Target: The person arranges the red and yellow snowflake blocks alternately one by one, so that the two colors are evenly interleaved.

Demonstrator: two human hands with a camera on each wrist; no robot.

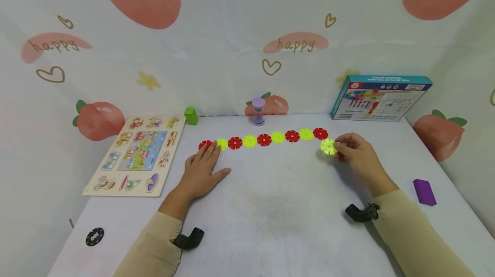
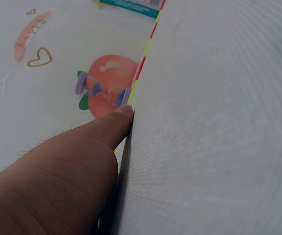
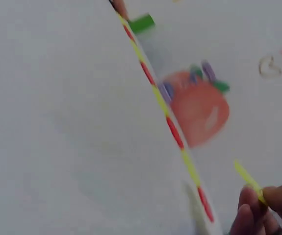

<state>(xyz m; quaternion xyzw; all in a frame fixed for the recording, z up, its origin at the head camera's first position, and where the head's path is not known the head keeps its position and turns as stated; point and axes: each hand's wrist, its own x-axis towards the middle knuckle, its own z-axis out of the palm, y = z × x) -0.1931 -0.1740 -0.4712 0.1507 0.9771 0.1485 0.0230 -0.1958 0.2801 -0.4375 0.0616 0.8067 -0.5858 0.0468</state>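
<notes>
A row of notched plastic discs, red (image 1: pixel 264 140) and yellow (image 1: pixel 249 141) by turns, runs across the tabletop. My left hand (image 1: pixel 201 177) lies flat at the row's left end, its straight fingers over the leftmost red disc and the yellow disc (image 1: pixel 222 143) beside it. Thumb and fingers of my right hand (image 1: pixel 357 153) pinch another yellow notched disc (image 1: pixel 328 147), near the red disc (image 1: pixel 320 133) at the row's right end. In the right wrist view, this pinched disc (image 3: pixel 247 175) shows edge-on, above the tabletop.
Behind the row stand a purple sand timer (image 1: pixel 258 111) and a green block (image 1: pixel 191 116). A wooden picture puzzle board (image 1: pixel 170 181) lies left, a black round chip (image 1: pixel 94 236) nearer. On the right are a box (image 1: pixel 380 98) against the backdrop and a purple block (image 1: pixel 424 192).
</notes>
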